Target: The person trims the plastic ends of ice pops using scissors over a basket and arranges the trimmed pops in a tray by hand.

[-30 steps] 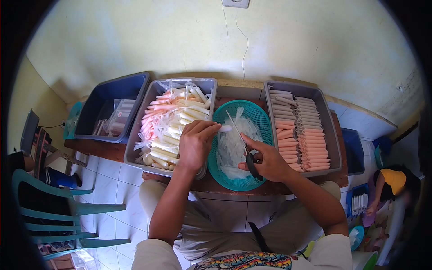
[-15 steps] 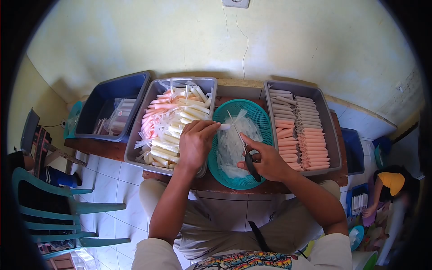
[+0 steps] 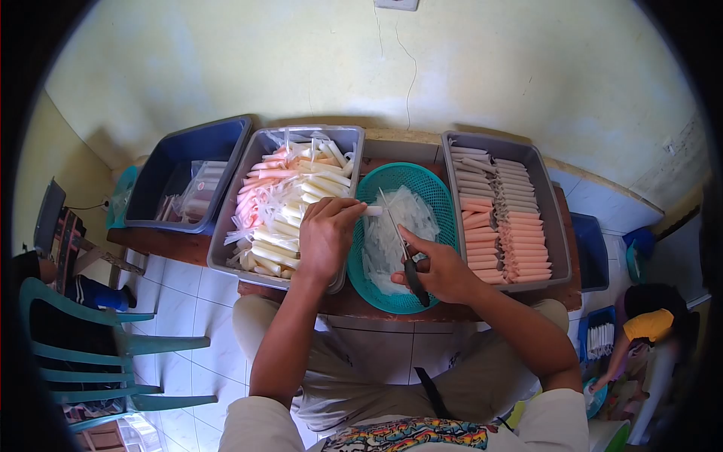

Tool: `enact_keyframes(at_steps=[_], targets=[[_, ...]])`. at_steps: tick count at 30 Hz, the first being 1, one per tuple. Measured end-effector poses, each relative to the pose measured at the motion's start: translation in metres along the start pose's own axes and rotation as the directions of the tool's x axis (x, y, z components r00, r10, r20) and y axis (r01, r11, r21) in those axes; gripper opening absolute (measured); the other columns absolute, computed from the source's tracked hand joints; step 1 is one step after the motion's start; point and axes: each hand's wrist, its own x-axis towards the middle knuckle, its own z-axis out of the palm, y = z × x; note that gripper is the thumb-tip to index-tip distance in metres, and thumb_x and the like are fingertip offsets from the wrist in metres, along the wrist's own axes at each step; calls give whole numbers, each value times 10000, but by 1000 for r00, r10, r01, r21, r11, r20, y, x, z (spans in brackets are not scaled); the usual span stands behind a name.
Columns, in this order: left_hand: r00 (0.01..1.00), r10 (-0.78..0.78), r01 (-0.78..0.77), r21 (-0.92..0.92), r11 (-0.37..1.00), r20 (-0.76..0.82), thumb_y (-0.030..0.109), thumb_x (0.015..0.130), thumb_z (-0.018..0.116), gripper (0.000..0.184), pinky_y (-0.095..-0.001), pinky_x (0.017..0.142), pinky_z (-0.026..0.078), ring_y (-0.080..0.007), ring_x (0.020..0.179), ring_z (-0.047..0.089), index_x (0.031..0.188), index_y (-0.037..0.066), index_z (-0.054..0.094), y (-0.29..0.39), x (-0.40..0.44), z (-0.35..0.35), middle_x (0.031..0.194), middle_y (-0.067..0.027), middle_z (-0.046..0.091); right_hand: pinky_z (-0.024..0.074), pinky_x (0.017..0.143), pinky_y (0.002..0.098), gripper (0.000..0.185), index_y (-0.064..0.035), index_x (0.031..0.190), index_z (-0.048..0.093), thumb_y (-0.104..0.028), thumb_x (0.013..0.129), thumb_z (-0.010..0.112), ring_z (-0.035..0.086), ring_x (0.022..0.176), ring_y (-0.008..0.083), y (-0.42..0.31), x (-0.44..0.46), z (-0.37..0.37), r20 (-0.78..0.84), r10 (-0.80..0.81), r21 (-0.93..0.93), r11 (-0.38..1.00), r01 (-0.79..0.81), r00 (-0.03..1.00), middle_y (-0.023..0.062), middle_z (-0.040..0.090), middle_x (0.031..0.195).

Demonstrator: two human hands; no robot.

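Note:
My left hand (image 3: 326,230) pinches a whitish stick (image 3: 373,211), whose end pokes out to the right over the rim of a green basket (image 3: 446,226). In my right hand (image 3: 437,267) are black-handled scissors (image 3: 399,232), their blades pointing up and left over the basket, close to the stick's end. Cut pieces of clear plastic (image 3: 399,245) lie in the basket. Left of it, a grey tub (image 3: 220,260) holds loose white and pink filled sticks (image 3: 275,252) with plastic tails. To the right, another grey tub (image 3: 561,264) holds stacked rows of brownish and pink sticks (image 3: 526,245).
A dark blue tub (image 3: 157,181) with a few packs stands at the far left. All these containers rest on a wooden bench (image 3: 173,246) against the wall. A green chair (image 3: 83,361) is at lower left. At the right edge, another person bends over floor containers.
My right hand and the scissors have shifted slightly left. My left hand still pinches the stick. The person at the right edge has moved an arm lower, towards a floor container.

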Motion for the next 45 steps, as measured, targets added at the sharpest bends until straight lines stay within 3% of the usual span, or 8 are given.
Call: enact_keyframes(at_steps=[5, 7, 14, 17, 19, 26, 40, 45], targets=[[1000, -16, 16, -11, 1000, 9, 28, 842, 759, 249, -417, 920, 566, -271, 1006, 740, 1074, 95, 824, -1, -1, -1, 1074, -42, 792, 571, 724, 273, 1009, -106, 1725, 245, -150, 935, 870, 659, 838, 104, 2, 0, 3, 11, 31, 18, 999, -31, 999, 55, 590, 1136], [1000, -25, 25, -18, 1000, 6, 28, 852, 758, 241, -418, 919, 566, -274, 1002, 740, 1075, 91, 824, -3, -1, -1, 1069, -46, 793, 583, 829, 308, 1060, -19, 1688, 301, -345, 888, 917, 702, 945, 159, 1, -2, 4, 3, 21, 126, 992, -21, 1000, 135, 680, 1137], [999, -43, 43, -32, 999, -13, 18, 832, 815, 254, -426, 899, 583, -312, 980, 745, 1080, 74, 817, -3, 0, -2, 1075, -89, 794, 594, 803, 301, 1076, -9, 1684, 298, -332, 874, 929, 709, 926, 152, 9, 2, 6, -36, -3, 135, 991, 8, 999, 142, 676, 1148], [998, -54, 52, -66, 996, -28, -3, 832, 816, 262, -427, 884, 592, -326, 971, 750, 1084, 67, 808, -3, 0, -2, 1073, -106, 791, 603, 720, 307, 1011, -97, 1724, 234, -167, 937, 865, 670, 860, 130, 9, 6, 3, -64, 27, 66, 998, -23, 998, 101, 566, 1168], [997, -68, 65, -96, 993, -33, -15, 832, 817, 264, -425, 880, 598, -333, 972, 753, 1084, 64, 806, -3, 0, -1, 1067, -113, 789, 586, 855, 378, 991, -40, 1709, 245, -329, 966, 834, 668, 980, 221, 14, 12, 2, -163, -145, -224, 969, 106, 976, 143, 576, 1168], [986, -165, 160, -274, 948, 2, -28, 839, 799, 356, -433, 871, 601, -347, 983, 745, 1180, 74, 784, 4, 3, 6, 1083, -126, 768, 510, 982, 487, 1025, 68, 1665, 247, -481, 974, 769, 633, 1115, 466, 12, 24, 6, -203, -111, -442, 897, 10, 973, 318, 578, 1196], [978, -196, 205, -510, 835, 73, -51, 876, 798, 392, -329, 870, 587, -228, 1020, 754, 1249, 67, 781, 10, 8, 7, 1169, -121, 778, 589, 920, 544, 890, 76, 1640, 235, -133, 922, 717, 689, 1057, 534, 53, 54, 37, -222, 66, -642, 741, -196, 973, 335, 455, 1328], [965, -238, 250, -647, 721, 108, -51, 879, 796, 373, -330, 866, 581, -225, 1038, 743, 1233, 64, 787, 9, 4, 16, 1181, -115, 780, 577, 942, 562, 962, 71, 1648, 233, -144, 871, 759, 670, 1062, 570, 63, 58, 41, -223, 60, -647, 738, -194, 973, 358, 454, 1348]])
